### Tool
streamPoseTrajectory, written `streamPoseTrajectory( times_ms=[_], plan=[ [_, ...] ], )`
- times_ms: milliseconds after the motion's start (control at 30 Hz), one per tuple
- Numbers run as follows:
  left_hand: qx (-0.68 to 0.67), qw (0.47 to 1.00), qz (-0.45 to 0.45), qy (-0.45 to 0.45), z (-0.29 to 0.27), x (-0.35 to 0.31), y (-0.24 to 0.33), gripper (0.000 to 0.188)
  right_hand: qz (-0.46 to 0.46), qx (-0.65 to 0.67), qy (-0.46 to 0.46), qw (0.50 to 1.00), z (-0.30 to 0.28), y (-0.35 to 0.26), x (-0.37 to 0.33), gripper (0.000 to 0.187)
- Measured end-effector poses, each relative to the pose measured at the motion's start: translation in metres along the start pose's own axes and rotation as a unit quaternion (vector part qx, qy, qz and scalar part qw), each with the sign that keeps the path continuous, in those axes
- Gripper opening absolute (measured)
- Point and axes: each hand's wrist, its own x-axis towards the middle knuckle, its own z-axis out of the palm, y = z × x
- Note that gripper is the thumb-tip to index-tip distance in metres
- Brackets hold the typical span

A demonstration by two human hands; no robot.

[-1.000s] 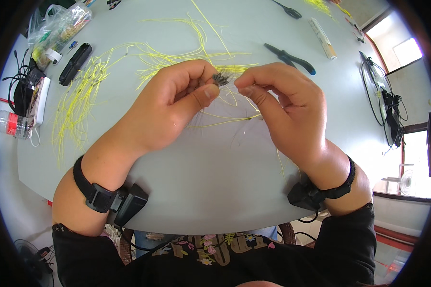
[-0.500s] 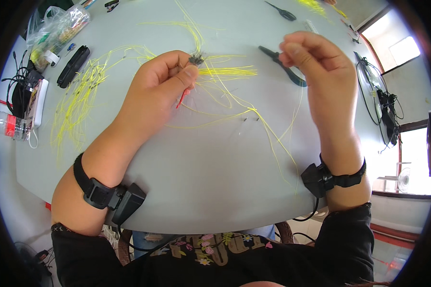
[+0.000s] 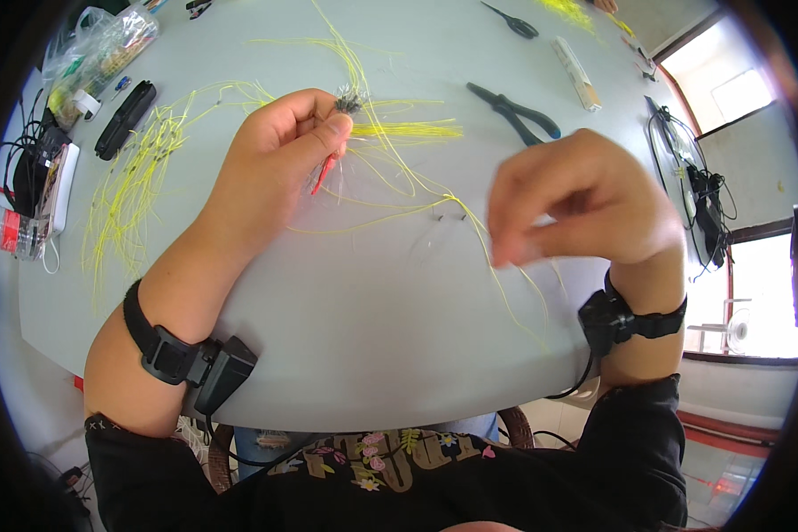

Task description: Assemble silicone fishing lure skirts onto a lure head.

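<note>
My left hand (image 3: 297, 146) is closed around a bundle of thin yellow wires (image 3: 408, 130), which stick out to the right of the thumb. A tuft of dark grey ends (image 3: 348, 99) shows above its fingertips. Below the thumb pokes a narrow red piece (image 3: 322, 175), its kind unclear. My right hand (image 3: 585, 199), somewhat blurred, has thumb and fingers brought together over loose yellow strands (image 3: 470, 213) on the table. Whatever lies in that pinch is too small and smeared to make out. Just beyond this hand rest dark-handled pliers (image 3: 514, 111), partly covered by it.
More yellow wires (image 3: 142, 186) lie tangled at the left. Along that side are a black case (image 3: 125, 120), a plastic bag (image 3: 106, 53), a power strip (image 3: 59, 191) and a bottle (image 3: 13, 230). Small scissors-like cutters (image 3: 511, 21) and a long whitish box (image 3: 577, 74) sit at the far right.
My right hand has come down and toward me from beside the pliers, uncovering the whitish box. My left hand keeps its hold on the wire bundle, with the view shifted slightly.
</note>
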Motion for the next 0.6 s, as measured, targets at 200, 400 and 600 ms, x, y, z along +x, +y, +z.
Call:
streamPoseTrajectory(
  times_ms=[200,400,600],
  plan=[
    [0.023,0.999,-0.027,-0.001,-0.002,-0.001,0.004,0.021,0.092,-0.224,0.039,0.969,0.004,0.032,0.011,0.010],
    [0.029,0.999,-0.014,0.003,0.003,-0.003,0.008,0.020,0.143,-0.276,0.074,0.947,0.007,0.030,0.011,0.010],
    [0.027,1.000,-0.011,0.004,0.002,-0.003,0.006,0.020,0.175,-0.303,0.079,0.934,0.007,0.028,0.009,0.008]
  ],
)
